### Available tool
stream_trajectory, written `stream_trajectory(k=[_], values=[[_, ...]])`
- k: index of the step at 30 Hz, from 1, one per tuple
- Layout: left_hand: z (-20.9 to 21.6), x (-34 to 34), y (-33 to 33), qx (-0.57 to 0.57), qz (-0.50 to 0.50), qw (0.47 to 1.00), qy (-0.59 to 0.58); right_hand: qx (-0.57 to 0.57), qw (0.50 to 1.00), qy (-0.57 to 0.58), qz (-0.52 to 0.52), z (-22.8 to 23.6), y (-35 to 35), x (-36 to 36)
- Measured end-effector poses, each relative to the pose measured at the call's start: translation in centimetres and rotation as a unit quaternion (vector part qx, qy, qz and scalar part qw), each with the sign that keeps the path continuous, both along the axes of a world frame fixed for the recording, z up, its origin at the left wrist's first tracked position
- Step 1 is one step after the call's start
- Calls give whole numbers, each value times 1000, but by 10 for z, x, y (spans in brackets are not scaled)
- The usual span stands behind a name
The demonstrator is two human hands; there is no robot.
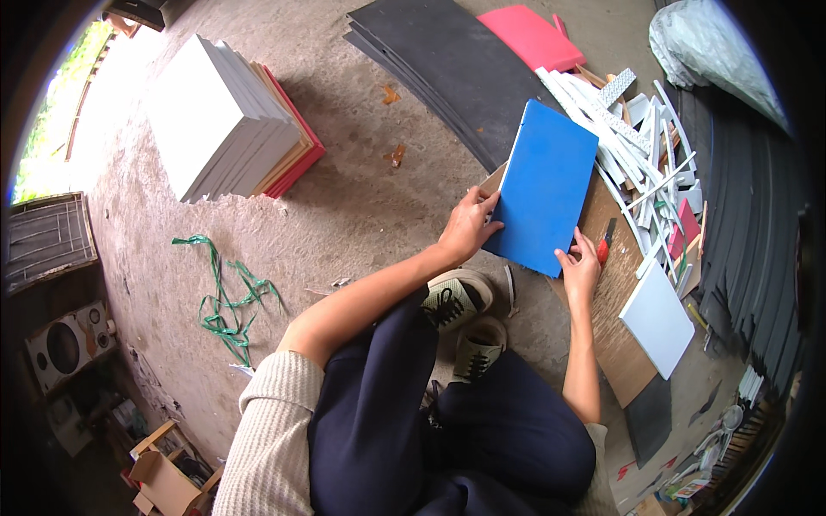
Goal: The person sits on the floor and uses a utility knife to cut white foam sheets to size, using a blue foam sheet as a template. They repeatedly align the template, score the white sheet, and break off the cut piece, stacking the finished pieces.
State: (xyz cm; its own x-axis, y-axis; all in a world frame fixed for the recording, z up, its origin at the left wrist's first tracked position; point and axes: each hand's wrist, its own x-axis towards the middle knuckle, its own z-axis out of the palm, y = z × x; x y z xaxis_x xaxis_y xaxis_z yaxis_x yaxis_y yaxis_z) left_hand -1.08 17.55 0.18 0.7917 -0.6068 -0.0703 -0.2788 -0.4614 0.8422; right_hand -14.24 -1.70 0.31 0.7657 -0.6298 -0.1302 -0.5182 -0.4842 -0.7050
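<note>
One blue board (546, 189) held by left hand (469, 225) and right hand (579, 268).

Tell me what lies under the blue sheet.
The blue sheet rests on a brown board, with white strips beside its far edge. What the board carries directly beneath the sheet is covered.

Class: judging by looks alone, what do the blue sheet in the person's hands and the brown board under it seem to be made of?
Blue sheet: probably foam board or soft plastic, with a matte, even colour, a pale thin edge and no grain. Brown board: likely particle board or cork, with a speckled tan, rough-looking face. The left hand and the right hand grip the sheet's lower edges. Neither material is certain.
</note>
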Motion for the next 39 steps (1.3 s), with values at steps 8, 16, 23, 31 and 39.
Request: stream_trajectory(k=[8,16,23,31,39], values=[[-9,9,-2,32,-46,998,11,-11,1000,10,0,3,3,2],[7,121,-94,187,-50,979,-58,-26,1000,16,6,12,11,6],[-8,126,-115,203,-46,978,-12,-6,1000,-21,1,11,7,3],[-16,132,-115,196,-96,976,-12,-1,1000,-24,-9,10,6,1],[-29,137,-124,164,-97,981,42,6,999,-40,-14,7,1,3]])
